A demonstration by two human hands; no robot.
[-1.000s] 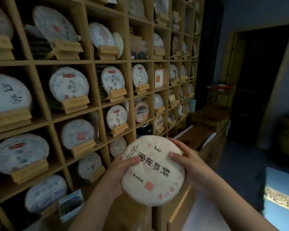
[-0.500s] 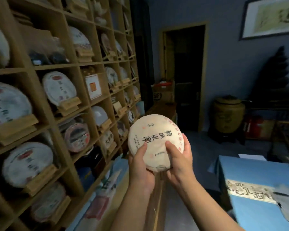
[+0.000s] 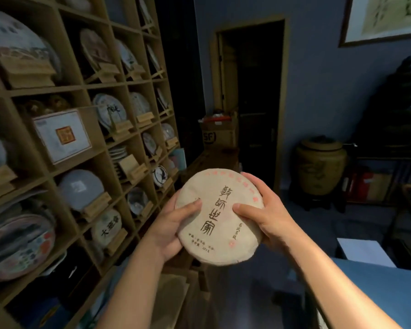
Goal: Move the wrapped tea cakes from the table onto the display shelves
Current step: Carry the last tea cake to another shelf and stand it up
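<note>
Both hands, left hand (image 3: 170, 230) and right hand (image 3: 268, 218), hold one wrapped tea cake (image 3: 220, 216), fingers curled round its edges. It is not yet on the shelves (image 3: 119, 141) at the left.

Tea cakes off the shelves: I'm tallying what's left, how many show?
1: the wrapped tea cake held between left hand and right hand, beside the shelves. More may lie on the table, mostly out of view.
</note>
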